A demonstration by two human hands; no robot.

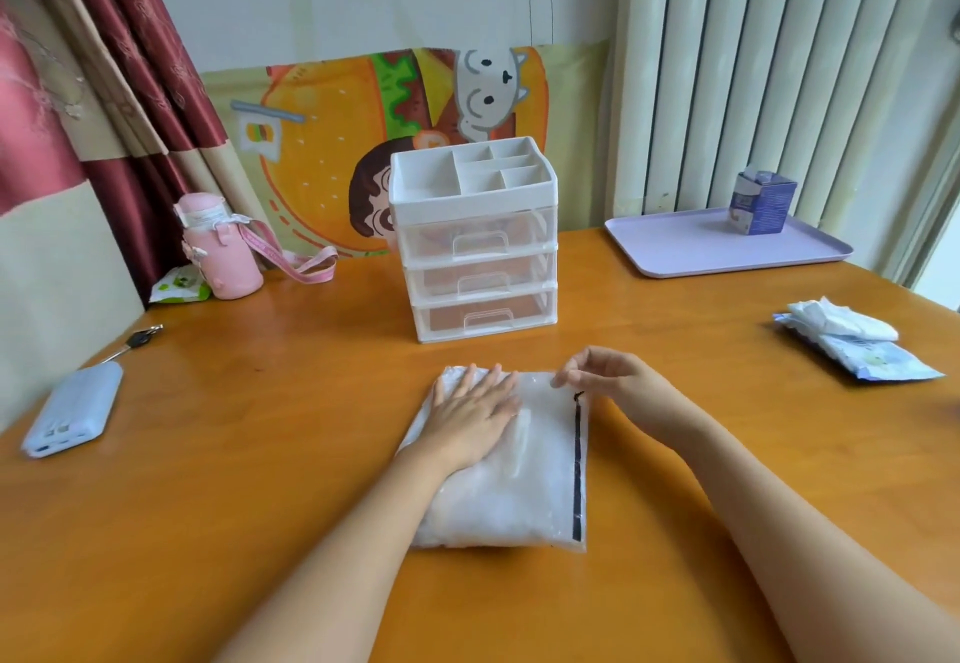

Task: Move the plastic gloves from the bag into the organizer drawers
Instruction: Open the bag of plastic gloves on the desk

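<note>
On the counter (249, 480) before me, the bag (550, 418) of plastic gloves (488, 517) lies flat, near the organizer (470, 179), whose three drawers (480, 316) sit closed. My left hand (470, 415) presses flat on the bag; my right hand (602, 376) pinches its far corner beside the zipper (576, 465).

Looks like a room in someone's home rather than a workplace. Shows it in the wooden table (234, 454) set against a wall hung with a cartoon burger poster (332, 142), in the red and beige curtains (130, 64) at the left and the pale vertical blinds (753, 64) at the right. Holds everyday personal clutter too: a pink water bottle (221, 251) with a strap, keys (137, 340), a pale blue power bank (72, 415), a white drawer organizer (475, 241), and a lilac tray (675, 251) bearing a small carton (761, 202).
</note>
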